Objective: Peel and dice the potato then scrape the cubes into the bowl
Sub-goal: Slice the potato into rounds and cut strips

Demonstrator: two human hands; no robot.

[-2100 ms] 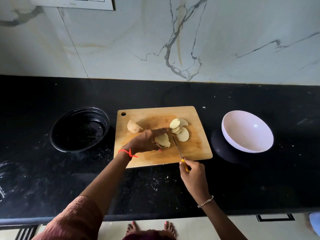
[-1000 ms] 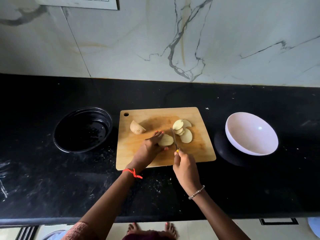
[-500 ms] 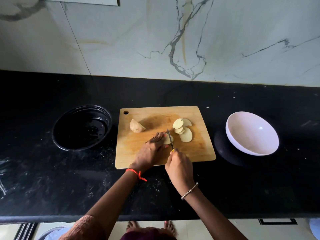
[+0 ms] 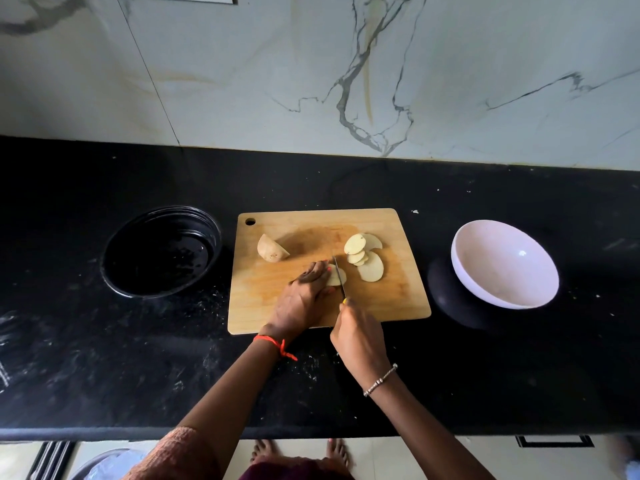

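Note:
On the wooden cutting board (image 4: pixel 398 299), my left hand (image 4: pixel 304 296) holds a pale potato piece (image 4: pixel 336 277) down with curled fingers. My right hand (image 4: pixel 358 336) grips the yellow-handled knife (image 4: pixel 341 277), whose blade stands against the right side of that piece. Several thin potato slices (image 4: pixel 365 258) lie fanned out just right of the blade. An uncut potato half (image 4: pixel 272 252) sits at the board's upper left. The white bowl (image 4: pixel 504 265) stands to the right of the board and holds nothing I can see.
A black round dish (image 4: pixel 161 251) sits left of the board on the black countertop (image 4: pixel 104 358). A marble wall runs behind. The counter's front edge is close to my body, with my bare feet visible below it.
My left hand set the potato piece flat on the board and slid back over it. My right hand brought the knife forward and left until the blade met the piece.

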